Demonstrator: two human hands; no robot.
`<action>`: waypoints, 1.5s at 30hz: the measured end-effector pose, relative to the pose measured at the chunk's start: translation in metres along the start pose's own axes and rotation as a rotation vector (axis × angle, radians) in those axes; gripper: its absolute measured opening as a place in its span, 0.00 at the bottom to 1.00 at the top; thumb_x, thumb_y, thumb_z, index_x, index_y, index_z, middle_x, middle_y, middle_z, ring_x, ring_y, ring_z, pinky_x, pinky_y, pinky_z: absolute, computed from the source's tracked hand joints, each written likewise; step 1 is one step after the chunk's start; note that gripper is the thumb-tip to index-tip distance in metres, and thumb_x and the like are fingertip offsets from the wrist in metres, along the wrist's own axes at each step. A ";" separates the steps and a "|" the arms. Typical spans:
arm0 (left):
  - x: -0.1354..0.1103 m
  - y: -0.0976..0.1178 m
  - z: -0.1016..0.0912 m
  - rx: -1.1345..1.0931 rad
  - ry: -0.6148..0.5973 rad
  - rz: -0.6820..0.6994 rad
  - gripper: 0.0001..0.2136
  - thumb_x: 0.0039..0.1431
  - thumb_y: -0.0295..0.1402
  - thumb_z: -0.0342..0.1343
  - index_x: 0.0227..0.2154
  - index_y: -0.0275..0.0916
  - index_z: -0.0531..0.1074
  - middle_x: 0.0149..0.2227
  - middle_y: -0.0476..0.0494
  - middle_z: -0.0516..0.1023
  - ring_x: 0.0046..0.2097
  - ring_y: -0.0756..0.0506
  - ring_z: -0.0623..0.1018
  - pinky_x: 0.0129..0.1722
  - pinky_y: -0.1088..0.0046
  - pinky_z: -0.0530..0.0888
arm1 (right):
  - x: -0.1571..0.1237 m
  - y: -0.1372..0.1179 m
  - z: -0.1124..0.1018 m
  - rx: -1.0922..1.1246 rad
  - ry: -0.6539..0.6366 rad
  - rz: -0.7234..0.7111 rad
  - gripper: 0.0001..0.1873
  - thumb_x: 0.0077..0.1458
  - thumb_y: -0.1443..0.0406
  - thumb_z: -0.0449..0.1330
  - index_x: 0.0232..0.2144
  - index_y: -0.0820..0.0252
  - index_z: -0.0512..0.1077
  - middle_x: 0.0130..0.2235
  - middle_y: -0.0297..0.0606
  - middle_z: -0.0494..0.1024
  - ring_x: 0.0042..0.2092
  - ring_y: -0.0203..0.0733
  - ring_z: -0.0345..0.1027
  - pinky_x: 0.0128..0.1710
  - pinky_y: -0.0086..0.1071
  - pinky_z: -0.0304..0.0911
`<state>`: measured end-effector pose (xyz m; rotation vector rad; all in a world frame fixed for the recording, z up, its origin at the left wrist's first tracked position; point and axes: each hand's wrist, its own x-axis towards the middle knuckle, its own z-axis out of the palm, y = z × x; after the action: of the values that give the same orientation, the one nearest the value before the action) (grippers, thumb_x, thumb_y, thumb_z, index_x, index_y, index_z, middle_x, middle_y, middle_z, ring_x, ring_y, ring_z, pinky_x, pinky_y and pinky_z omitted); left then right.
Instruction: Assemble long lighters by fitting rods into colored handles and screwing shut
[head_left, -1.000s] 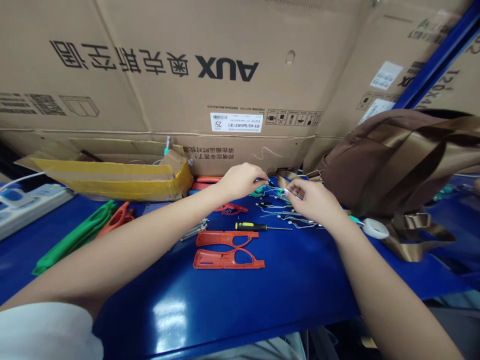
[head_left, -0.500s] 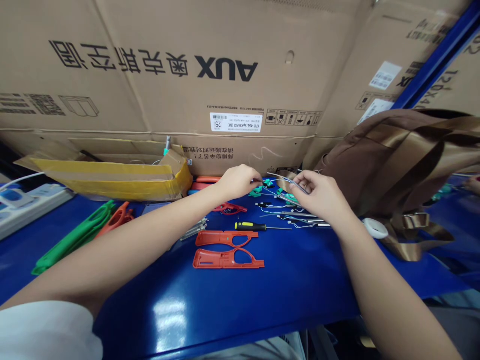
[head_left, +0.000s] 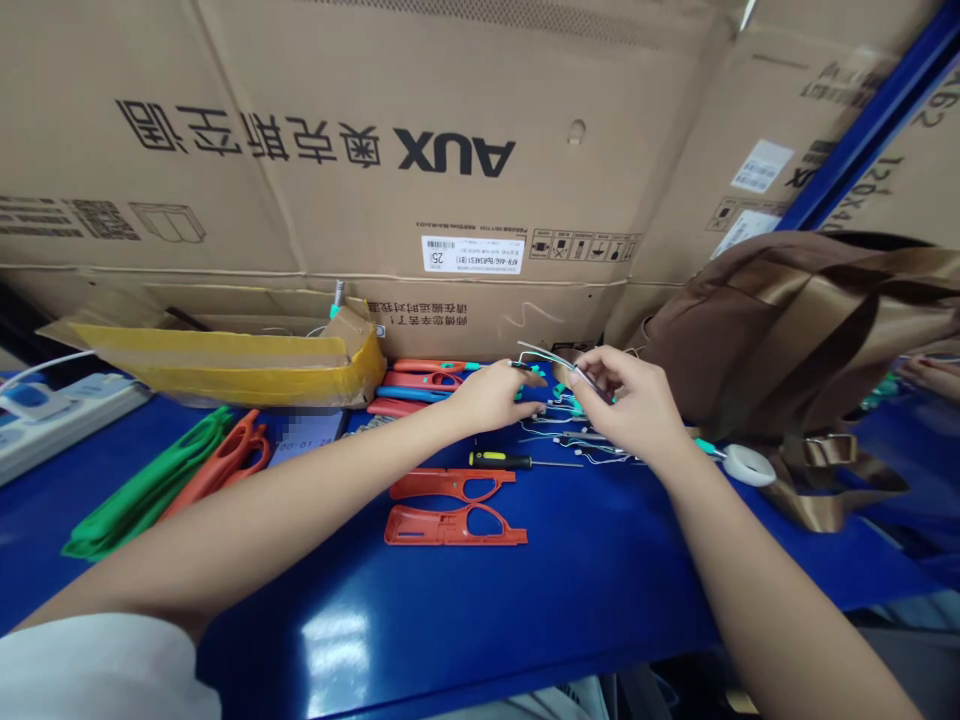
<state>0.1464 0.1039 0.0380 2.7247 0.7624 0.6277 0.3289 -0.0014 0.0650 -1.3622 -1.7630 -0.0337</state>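
My right hand [head_left: 626, 395] is closed on a thin metal rod with wires [head_left: 555, 357], which slants up and left from the fingers. My left hand [head_left: 496, 393] is beside it, thumb and fingers apart, over small green parts [head_left: 537, 372]. A small black piece shows at its fingertips; whether it touches them I cannot tell. Beneath both hands lie several wired metal rods [head_left: 592, 436]. Closer to me are a black-and-yellow screwdriver [head_left: 501, 460] and two orange plastic handle halves, the upper shell [head_left: 427, 484] and the lower shell [head_left: 424, 524].
Red, orange and blue handles [head_left: 412, 385] lie behind my left wrist. Green handle shells [head_left: 150, 490] and orange shells [head_left: 221, 460] are at left, near a power strip [head_left: 75, 420] and a taped cardboard tray [head_left: 225, 362]. A brown bag [head_left: 720, 340] stands at right; large cardboard [head_left: 300, 200] closes the back.
My left hand has gone from a pinch near the wires to spread fingers, slightly lower and to the right. The rod in my right hand now tilts more steeply.
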 end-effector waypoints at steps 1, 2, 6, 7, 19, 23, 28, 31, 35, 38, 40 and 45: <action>-0.004 0.002 -0.004 -0.027 0.022 -0.006 0.16 0.63 0.35 0.63 0.53 0.38 0.78 0.53 0.38 0.82 0.53 0.39 0.81 0.55 0.61 0.76 | -0.001 -0.002 0.000 0.029 -0.011 -0.017 0.05 0.58 0.62 0.61 0.32 0.57 0.72 0.25 0.30 0.70 0.27 0.36 0.62 0.28 0.31 0.59; -0.010 0.004 -0.010 -0.053 0.045 -0.014 0.16 0.66 0.34 0.61 0.54 0.37 0.77 0.54 0.38 0.82 0.54 0.40 0.81 0.55 0.62 0.76 | -0.001 -0.005 0.001 0.056 -0.023 -0.032 0.06 0.60 0.62 0.61 0.32 0.57 0.72 0.26 0.31 0.71 0.27 0.36 0.62 0.28 0.31 0.60; -0.054 0.016 -0.033 -0.138 0.010 -0.005 0.10 0.69 0.34 0.56 0.42 0.37 0.81 0.39 0.45 0.85 0.38 0.46 0.83 0.42 0.70 0.77 | -0.005 -0.016 0.002 0.215 -0.106 -0.073 0.07 0.63 0.61 0.60 0.34 0.57 0.71 0.27 0.31 0.71 0.28 0.35 0.64 0.28 0.30 0.63; -0.069 0.020 -0.038 -0.154 -0.026 0.007 0.10 0.69 0.36 0.56 0.38 0.38 0.81 0.36 0.46 0.85 0.36 0.47 0.82 0.39 0.72 0.76 | -0.006 -0.018 0.003 0.261 -0.132 -0.083 0.06 0.63 0.62 0.60 0.34 0.57 0.71 0.28 0.31 0.71 0.28 0.35 0.63 0.28 0.30 0.63; -0.186 0.022 -0.042 0.037 -0.124 0.043 0.13 0.64 0.41 0.62 0.48 0.42 0.77 0.45 0.43 0.81 0.46 0.41 0.79 0.52 0.62 0.73 | -0.033 -0.046 0.032 0.271 -0.497 -0.204 0.08 0.69 0.64 0.55 0.42 0.58 0.74 0.39 0.38 0.81 0.40 0.39 0.75 0.41 0.31 0.69; -0.188 0.016 -0.037 0.059 -0.126 0.021 0.09 0.66 0.39 0.60 0.40 0.39 0.77 0.39 0.44 0.81 0.42 0.42 0.78 0.46 0.64 0.74 | -0.038 -0.044 0.040 0.244 -0.549 -0.243 0.10 0.71 0.66 0.52 0.47 0.57 0.73 0.45 0.40 0.82 0.45 0.39 0.77 0.46 0.31 0.69; -0.193 0.017 -0.038 -0.051 0.026 -0.079 0.20 0.63 0.46 0.64 0.53 0.41 0.73 0.43 0.44 0.81 0.44 0.42 0.80 0.46 0.65 0.76 | -0.040 -0.040 0.045 0.206 -0.612 -0.237 0.12 0.71 0.66 0.52 0.50 0.58 0.74 0.46 0.40 0.81 0.47 0.39 0.76 0.48 0.31 0.69; -0.196 0.019 -0.038 -0.094 0.144 -0.070 0.18 0.67 0.43 0.61 0.56 0.43 0.71 0.42 0.46 0.82 0.43 0.45 0.81 0.46 0.68 0.76 | -0.042 -0.040 0.047 0.220 -0.637 -0.244 0.12 0.71 0.66 0.52 0.50 0.57 0.74 0.48 0.41 0.82 0.48 0.39 0.76 0.50 0.32 0.70; -0.198 0.020 -0.037 -0.078 0.158 -0.007 0.12 0.68 0.41 0.60 0.49 0.42 0.74 0.39 0.47 0.83 0.40 0.46 0.82 0.44 0.68 0.77 | -0.044 -0.043 0.050 0.255 -0.655 -0.234 0.11 0.71 0.66 0.53 0.48 0.56 0.74 0.46 0.40 0.83 0.46 0.39 0.78 0.48 0.32 0.71; -0.198 0.019 -0.035 -0.090 0.130 -0.004 0.18 0.62 0.45 0.65 0.51 0.42 0.74 0.41 0.46 0.84 0.41 0.44 0.82 0.46 0.67 0.78 | -0.043 -0.045 0.050 0.277 -0.669 -0.211 0.11 0.71 0.66 0.53 0.49 0.54 0.74 0.46 0.39 0.83 0.47 0.40 0.77 0.48 0.32 0.70; -0.199 0.019 -0.035 -0.096 0.151 0.002 0.15 0.65 0.39 0.64 0.52 0.42 0.74 0.42 0.46 0.84 0.42 0.45 0.82 0.46 0.68 0.78 | -0.042 -0.045 0.049 0.288 -0.674 -0.195 0.12 0.71 0.66 0.52 0.50 0.54 0.73 0.46 0.39 0.82 0.46 0.39 0.76 0.48 0.32 0.69; -0.197 0.018 -0.035 -0.153 0.169 -0.070 0.10 0.69 0.32 0.58 0.50 0.42 0.77 0.34 0.48 0.82 0.33 0.48 0.80 0.37 0.73 0.77 | -0.043 -0.045 0.046 0.292 -0.760 -0.033 0.06 0.70 0.61 0.55 0.46 0.54 0.70 0.33 0.31 0.76 0.30 0.34 0.67 0.29 0.26 0.63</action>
<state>-0.0138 -0.0136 0.0088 2.5190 0.8080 0.8716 0.2655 -0.0295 0.0303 -1.2021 -2.2832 0.7861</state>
